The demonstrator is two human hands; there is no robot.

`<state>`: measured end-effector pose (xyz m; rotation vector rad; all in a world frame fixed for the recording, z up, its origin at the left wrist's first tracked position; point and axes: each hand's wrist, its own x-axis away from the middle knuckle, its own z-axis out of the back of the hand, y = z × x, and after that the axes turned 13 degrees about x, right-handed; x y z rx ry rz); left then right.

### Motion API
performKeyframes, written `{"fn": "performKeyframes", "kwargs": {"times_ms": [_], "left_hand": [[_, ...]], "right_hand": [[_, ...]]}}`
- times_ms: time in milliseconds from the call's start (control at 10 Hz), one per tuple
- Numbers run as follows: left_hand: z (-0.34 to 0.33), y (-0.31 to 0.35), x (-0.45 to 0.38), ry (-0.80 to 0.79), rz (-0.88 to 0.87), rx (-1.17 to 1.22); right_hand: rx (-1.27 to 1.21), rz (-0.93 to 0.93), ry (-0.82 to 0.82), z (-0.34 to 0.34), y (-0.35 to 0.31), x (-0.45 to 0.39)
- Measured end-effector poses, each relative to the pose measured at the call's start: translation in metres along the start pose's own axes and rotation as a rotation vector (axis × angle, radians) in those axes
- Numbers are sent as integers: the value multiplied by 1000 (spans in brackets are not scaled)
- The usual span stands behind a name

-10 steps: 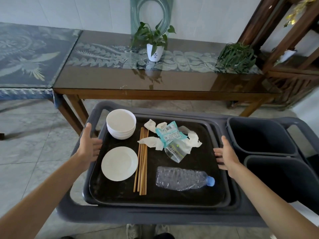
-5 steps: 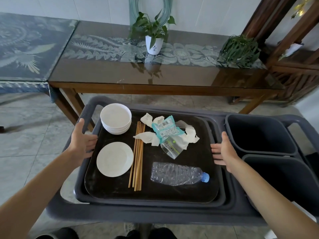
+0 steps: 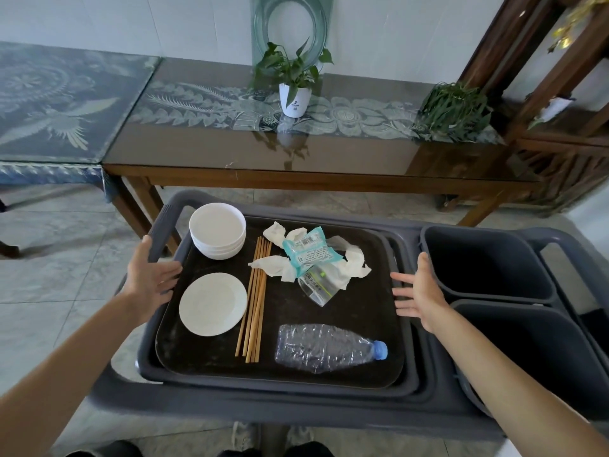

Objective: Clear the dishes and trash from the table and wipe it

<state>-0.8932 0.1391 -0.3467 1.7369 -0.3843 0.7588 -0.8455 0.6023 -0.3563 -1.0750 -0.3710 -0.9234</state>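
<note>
A: Left to right, what is shown?

B: Left hand, fingers spread and relaxed, palm at the left rim of the dark tray; whether it touches the rim cannot be told. The tray sits in the grey cart. At its far left, a stack of white bowls; nearer, a white plate. Just right of both, a bundle of wooden chopsticks lying lengthwise.

A: And the trash?

B: Centre: crumpled white napkins, a teal snack wrapper on top of them, and a clear plastic cup on its side beneath. Near edge: a crushed plastic bottle, blue cap to the right. Right hand, fingers spread, holding nothing, beside the tray's right rim. Two empty grey bins at far right.

A: The table?

B: The glass-topped wooden table beyond the cart carries only a potted plant and a leafy bunch (dishes and trash appear already off it); wiping looks undone.

A: Risks from here?

B: Probably these: the loose chopsticks and the bottle could roll if the tray is tilted or the cart jolted; the bowl stack could slide; the light wrapper and napkins could drop to the floor on the way to a bin
</note>
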Motion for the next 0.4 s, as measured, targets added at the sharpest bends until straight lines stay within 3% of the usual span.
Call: {"fn": "performKeyframes", "kwargs": {"times_ms": [300,400], "left_hand": [[-29,-1,10,12,-175,-292],[-34,-12,6,-26,-265,-524]], "right_hand": [[292,120,0,3,-16,9],[412,222,18,6,-20,15]]}}
